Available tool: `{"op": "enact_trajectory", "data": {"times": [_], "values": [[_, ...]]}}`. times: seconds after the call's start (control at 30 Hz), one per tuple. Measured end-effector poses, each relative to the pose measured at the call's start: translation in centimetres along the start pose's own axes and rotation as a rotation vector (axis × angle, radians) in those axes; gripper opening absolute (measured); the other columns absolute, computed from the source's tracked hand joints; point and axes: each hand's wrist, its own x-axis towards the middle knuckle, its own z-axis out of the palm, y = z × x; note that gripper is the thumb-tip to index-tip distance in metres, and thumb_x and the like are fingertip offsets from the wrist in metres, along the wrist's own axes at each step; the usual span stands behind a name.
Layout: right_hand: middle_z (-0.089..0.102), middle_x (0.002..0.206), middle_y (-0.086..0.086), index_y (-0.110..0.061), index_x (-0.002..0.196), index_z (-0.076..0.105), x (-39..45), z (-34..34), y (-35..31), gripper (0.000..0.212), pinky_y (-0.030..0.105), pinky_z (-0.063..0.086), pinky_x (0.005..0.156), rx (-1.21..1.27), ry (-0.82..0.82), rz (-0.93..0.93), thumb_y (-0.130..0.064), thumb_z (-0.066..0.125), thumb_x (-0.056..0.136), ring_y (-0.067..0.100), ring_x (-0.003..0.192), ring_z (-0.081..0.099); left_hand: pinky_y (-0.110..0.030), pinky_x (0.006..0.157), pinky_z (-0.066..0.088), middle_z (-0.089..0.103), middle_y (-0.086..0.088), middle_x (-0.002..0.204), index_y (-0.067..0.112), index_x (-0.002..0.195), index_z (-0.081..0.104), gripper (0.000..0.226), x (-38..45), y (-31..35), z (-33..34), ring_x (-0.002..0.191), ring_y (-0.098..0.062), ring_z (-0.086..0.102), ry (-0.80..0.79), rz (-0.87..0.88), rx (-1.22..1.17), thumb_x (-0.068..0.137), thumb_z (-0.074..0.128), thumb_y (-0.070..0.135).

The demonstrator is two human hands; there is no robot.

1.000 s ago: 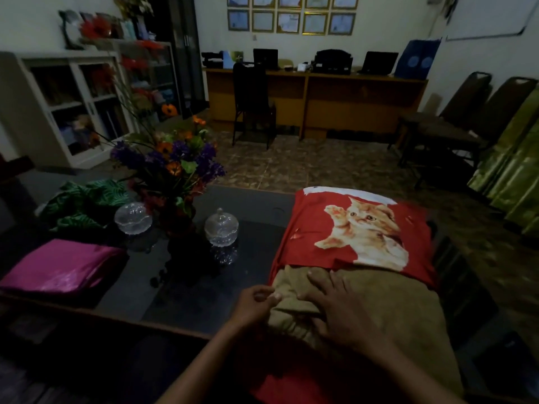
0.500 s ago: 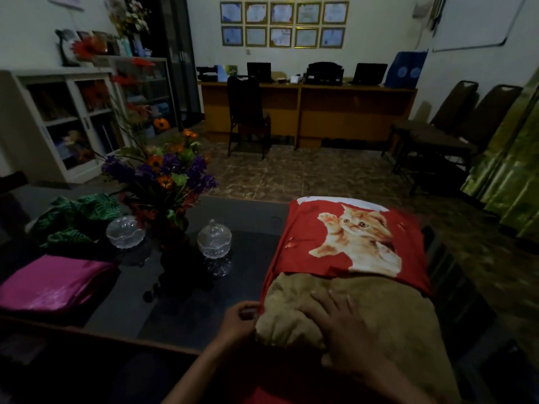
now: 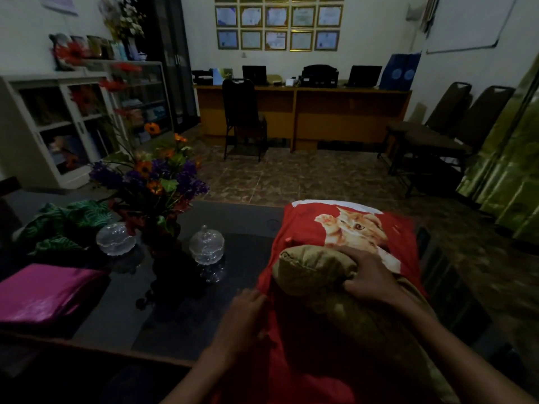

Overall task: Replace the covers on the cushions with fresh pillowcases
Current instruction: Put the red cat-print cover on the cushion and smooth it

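Kitten-print red pillowcase (image 3: 306, 225), no legible writing

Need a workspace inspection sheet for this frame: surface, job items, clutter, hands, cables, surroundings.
Surface: dark glossy table, dimly lit.
Job's things: tan cushion bunched on top of the red cat-print pillowcase; folded magenta fabric and green leaf-print fabric at the table's left.
Clutter: flower vase, two lidded glass jars.
Hands: left hand holds the pillowcase edge; right hand grips the cushion.
Cables: nothing seen.
Surroundings: desk, chairs, shelf unit, framed certificates.
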Motion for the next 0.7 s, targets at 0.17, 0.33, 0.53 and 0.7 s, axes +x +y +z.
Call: {"op": "enact_trajectory", "data": {"times": [0.17,0.33,0.53,0.7], "values": [[0.069,0.125,-0.013,-0.039,0.131,0.064,0.2,-0.5,0.6,0.072,0.033,0.050,0.100,0.048,0.002,0.014,-0.014,0.074,0.064,0.008,0.118,0.062,-0.016,0.063,0.050,0.069,0.010,0.080,0.025,0.066,0.072,0.041,3.0,3.0,2.1,0.082,-0.008,0.069,-0.344,0.122,0.331,0.069,0.034,0.037],[0.069,0.125,-0.013,-0.040,0.132,0.063,0.4,-0.4,1.2,0.071,0.035,0.051,0.100,0.054,-0.008,0.044,-0.011,0.074,0.068,0.008,0.117,0.061,-0.039,0.110,0.028,0.036,-0.010,0.156,0.008,0.143,0.048,0.055,3.5,2.9,3.3,0.145,-0.028,0.028,-0.536,-0.015,0.408,0.100,0.020,0.028],[0.063,0.130,-0.011,-0.040,0.134,0.059,0.9,-0.9,0.2,0.067,0.030,0.039,0.088,-0.090,0.048,0.042,-0.012,0.075,0.075,0.015,0.121,0.056,-0.025,0.071,0.048,0.062,0.002,0.121,0.025,0.112,0.066,0.046,1.1,2.4,3.7,0.092,-0.017,0.066,-0.410,0.051,0.193,0.078,0.037,0.033],[0.052,0.137,-0.013,-0.044,0.141,0.049,0.2,-0.3,-0.6,0.076,0.029,0.034,0.080,-0.205,0.079,0.051,-0.017,0.076,0.076,0.018,0.123,0.054,-0.023,0.068,0.030,0.049,0.016,0.108,0.032,0.104,0.048,0.073,-1.4,1.3,2.6,0.085,-0.006,0.054,-0.305,0.193,0.031,0.037,0.067,0.055]]}}
